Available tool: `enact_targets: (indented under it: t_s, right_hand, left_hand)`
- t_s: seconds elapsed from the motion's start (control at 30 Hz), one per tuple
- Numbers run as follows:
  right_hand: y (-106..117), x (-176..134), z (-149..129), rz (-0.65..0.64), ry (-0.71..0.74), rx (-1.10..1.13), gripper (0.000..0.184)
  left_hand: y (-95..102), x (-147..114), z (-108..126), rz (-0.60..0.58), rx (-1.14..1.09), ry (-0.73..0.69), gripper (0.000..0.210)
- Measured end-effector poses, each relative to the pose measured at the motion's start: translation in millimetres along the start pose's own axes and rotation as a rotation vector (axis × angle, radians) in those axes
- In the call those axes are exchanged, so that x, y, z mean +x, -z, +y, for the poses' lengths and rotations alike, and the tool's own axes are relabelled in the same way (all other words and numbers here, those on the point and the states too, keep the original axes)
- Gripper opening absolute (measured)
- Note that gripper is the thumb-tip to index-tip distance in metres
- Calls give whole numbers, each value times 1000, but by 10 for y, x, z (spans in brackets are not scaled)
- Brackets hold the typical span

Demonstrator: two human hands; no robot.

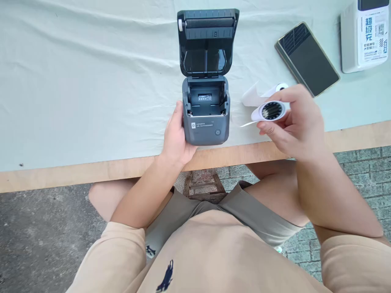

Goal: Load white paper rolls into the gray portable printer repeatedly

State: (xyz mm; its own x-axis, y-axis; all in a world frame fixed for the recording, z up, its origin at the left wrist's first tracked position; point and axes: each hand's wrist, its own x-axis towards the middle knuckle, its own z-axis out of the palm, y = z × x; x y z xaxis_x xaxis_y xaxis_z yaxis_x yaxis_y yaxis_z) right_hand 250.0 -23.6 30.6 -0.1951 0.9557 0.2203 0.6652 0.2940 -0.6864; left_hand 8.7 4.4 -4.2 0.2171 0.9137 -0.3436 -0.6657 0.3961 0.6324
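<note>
A dark grey label printer (205,132) is held near the table's front edge, its black lid (207,42) swung up and its paper bay bare inside. My left hand (177,136) grips the printer's left side and lower front, the thumb along the side. To the right of the printer, my right hand (301,120) pinches a white paper roll (259,114) between thumb and fingers. The roll's dark ribbed core faces me, and a short loose strip of paper points left. Behind it lies a second white roll (273,90) with a loose paper end.
A smartphone (308,59) lies dark-screened at the back right. Beside it stands a white box (351,40) with a printed label. Pale cloth (91,81) covers the table, whose wooden edge (91,173) runs across in front of me.
</note>
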Motion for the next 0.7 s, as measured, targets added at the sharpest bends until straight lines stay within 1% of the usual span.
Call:
enact_targets:
  t_s: [0.07, 0.13, 0.17, 0.23, 0.27, 0.3, 0.37, 0.4, 0.43, 0.53, 0.57, 0.63, 0.7]
  right_hand:
    - [-76, -33, -22, -66, -35, -105, 25]
    - [-130, -46, -49, -91, -46, -189, 21]
    - [-134, -48, -57, -109, -52, -222, 22]
    - [-79, -46, -64, -121, -57, -232, 30]
    - [-24, -42, -63, -67, -50, -217, 34]
    - [40, -33, -58, 27, -48, -204, 36]
    - [157, -2, -30, 229, -69, -196, 34]
    - [194, 21, -4, 281, -91, -204, 32]
    - [209, 49, 32, 279, -117, -215, 30]
    - [151, 138, 184, 134, -205, -187, 26]
    - [121, 166, 235, 126, -223, -150, 24]
    - [94, 216, 301, 170, -234, -45, 26]
    - [133, 258, 271, 281, -173, 96, 33]
  left_hand:
    - [-10, -12, 8, -19, 7, -4, 44]
    - [-20, -19, 15, -26, 0, -7, 45]
    - [-24, -21, 17, -25, -3, -8, 45]
    - [-30, -21, 22, -26, -6, 2, 44]
    - [-32, -20, 25, -27, -7, 7, 43]
    - [-34, -20, 28, -24, -8, 14, 43]
    - [-35, -19, 34, -4, -10, 37, 42]
    - [-36, -19, 36, 11, -11, 51, 43]
    - [-35, -18, 38, 22, -11, 67, 43]
    - [-30, -12, 38, 24, -12, 90, 42]
    - [-28, -10, 37, 21, -13, 86, 42]
    - [-27, -7, 35, 16, -19, 88, 43]
    - [-31, -9, 35, 17, -20, 91, 44]
